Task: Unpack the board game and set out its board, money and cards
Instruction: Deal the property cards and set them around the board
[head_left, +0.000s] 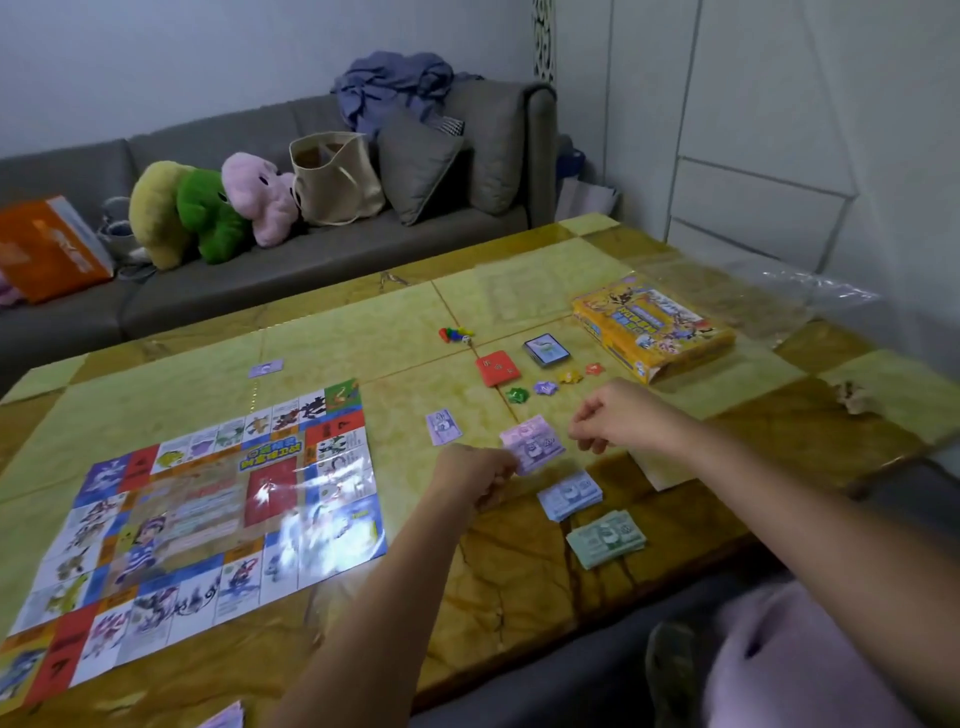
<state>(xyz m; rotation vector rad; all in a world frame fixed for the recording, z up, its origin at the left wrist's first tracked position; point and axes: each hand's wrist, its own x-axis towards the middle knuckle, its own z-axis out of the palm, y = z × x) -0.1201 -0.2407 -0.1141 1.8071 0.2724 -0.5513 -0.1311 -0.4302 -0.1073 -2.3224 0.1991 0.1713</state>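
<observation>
The left hand (475, 475) grips a pink-purple printed note stack (535, 448) at frame centre. The right hand (605, 421) curls just beside it; its grasp cannot be determined.

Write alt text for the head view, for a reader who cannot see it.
A person's left hand grips a stack of pink notes, right hand curled beside it. Blue notes and green notes lie on the table; the game board lies left.
</observation>
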